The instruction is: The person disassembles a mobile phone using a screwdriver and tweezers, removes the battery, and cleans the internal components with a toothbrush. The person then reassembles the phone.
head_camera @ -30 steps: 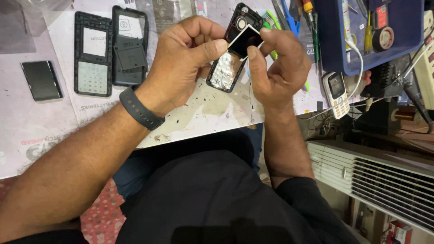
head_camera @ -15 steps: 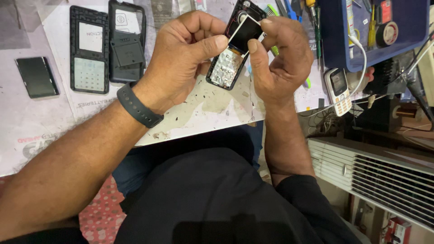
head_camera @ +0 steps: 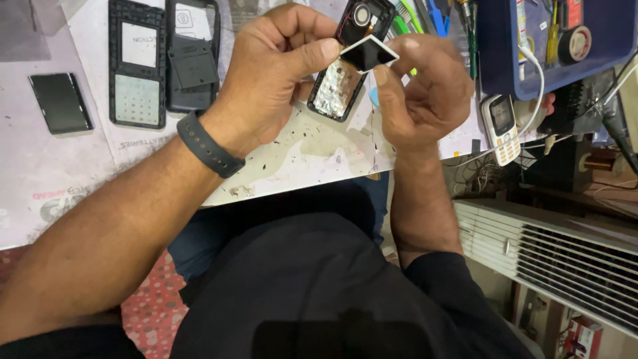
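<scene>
- The left hand (head_camera: 276, 73) grips the opened phone body (head_camera: 345, 73) by its lower half, thumb pressed at the small square display panel (head_camera: 367, 53); the right hand (head_camera: 422, 90) pinches that panel's far edge
- The panel lies between both thumbs, tilted up off the body; the body's long axis runs diagonally away from the person
- Beyond: black keypad front cover (head_camera: 137, 66) and back housing (head_camera: 193, 56) to the left; a white keypad phone (head_camera: 502, 126) near the blue tray (head_camera: 492, 66)

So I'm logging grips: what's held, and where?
Left hand holds the opened phone body by its side; right hand pinches the small display panel by its edge.
</scene>
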